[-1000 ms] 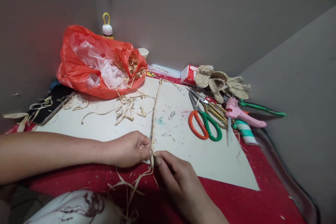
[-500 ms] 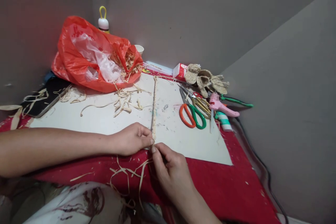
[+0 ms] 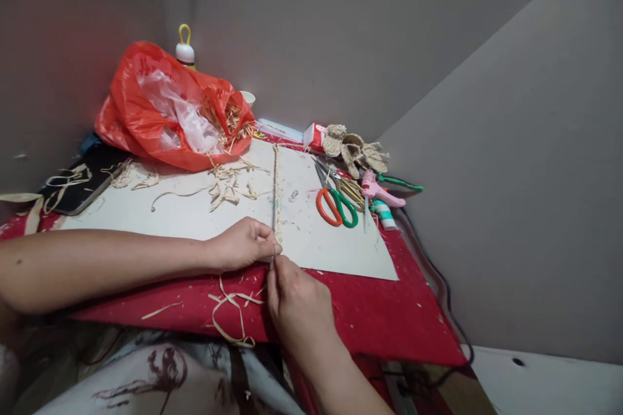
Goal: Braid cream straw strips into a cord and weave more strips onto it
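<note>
A thin straw-coloured braid (image 3: 277, 188) runs lengthwise over a white board (image 3: 350, 253), its near end between my two hands. My left hand (image 3: 246, 243) pinches that near end with thumb and forefinger from the left. Just below it, my right hand (image 3: 302, 295) has its fingers closed at the tip of the braid, back of the hand upward. What lies between the right fingertips is hidden. Loose pale strands (image 3: 233, 311) lie on the red cloth (image 3: 389, 311) left of my right hand.
A red plastic bag (image 3: 146, 123) of straw strips stands at the back left, beside a phone (image 3: 87, 181). To the right lie scissors (image 3: 335, 207), a pink glue gun (image 3: 382, 191), a small bottle (image 3: 385, 215) and woven straw pieces (image 3: 353, 146). A black cable (image 3: 440, 279) runs down the right edge.
My right hand has turned over, its back now upward, with fingers closed at the braid's end. The left hand keeps its pinch. The whole view has shifted slightly.
</note>
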Available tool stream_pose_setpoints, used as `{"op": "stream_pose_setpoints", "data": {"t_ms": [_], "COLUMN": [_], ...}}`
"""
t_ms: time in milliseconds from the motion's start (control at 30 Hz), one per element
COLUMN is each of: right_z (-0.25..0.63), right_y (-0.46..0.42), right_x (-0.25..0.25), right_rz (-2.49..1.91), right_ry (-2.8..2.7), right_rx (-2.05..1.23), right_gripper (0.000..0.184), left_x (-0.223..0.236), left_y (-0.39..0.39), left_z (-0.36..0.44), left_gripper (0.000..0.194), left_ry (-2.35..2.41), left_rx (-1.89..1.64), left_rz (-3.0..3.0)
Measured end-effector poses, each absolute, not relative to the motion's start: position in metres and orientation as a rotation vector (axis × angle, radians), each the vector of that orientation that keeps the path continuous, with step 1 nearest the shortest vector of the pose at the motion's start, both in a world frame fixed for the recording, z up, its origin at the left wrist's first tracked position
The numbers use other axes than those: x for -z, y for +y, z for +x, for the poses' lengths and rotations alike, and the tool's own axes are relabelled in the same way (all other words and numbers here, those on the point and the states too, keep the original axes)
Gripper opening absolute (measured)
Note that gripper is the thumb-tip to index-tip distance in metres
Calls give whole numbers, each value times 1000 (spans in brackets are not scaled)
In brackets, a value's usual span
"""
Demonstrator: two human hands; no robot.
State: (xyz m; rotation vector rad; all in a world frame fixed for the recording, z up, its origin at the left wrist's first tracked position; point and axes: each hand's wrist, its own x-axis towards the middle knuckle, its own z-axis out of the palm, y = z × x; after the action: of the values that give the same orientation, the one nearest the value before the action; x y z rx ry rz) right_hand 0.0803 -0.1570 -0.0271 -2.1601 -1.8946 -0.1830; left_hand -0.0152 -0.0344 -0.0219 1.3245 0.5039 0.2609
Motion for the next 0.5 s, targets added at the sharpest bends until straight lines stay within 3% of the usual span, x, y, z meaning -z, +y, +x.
{"op": "stream_pose_setpoints", "data": {"t_ms": [167, 333, 400, 500], "right_z": [67, 67, 80, 104], "right_y": [-169, -201, -214, -218], "right_x": [25, 0, -13, -25], "right_rz": [-2119, -1842, -1731, -1788], "right_ry": [-2030, -2280, -2177, -1641], "right_rx": [69, -611, -779, -677], "right_gripper": [18, 13, 14, 24], "left_x": [20, 20, 21, 21], "left_y": [-34, -33, -33, -33], "left_z": [-18, -20, -20, -20], "left_gripper": [26, 30, 32, 34], "left_ry": [505, 473, 463, 459], "left_rx": [-208, -204, -212, -206], "left_rz": [1389, 1378, 1371, 1362]}}
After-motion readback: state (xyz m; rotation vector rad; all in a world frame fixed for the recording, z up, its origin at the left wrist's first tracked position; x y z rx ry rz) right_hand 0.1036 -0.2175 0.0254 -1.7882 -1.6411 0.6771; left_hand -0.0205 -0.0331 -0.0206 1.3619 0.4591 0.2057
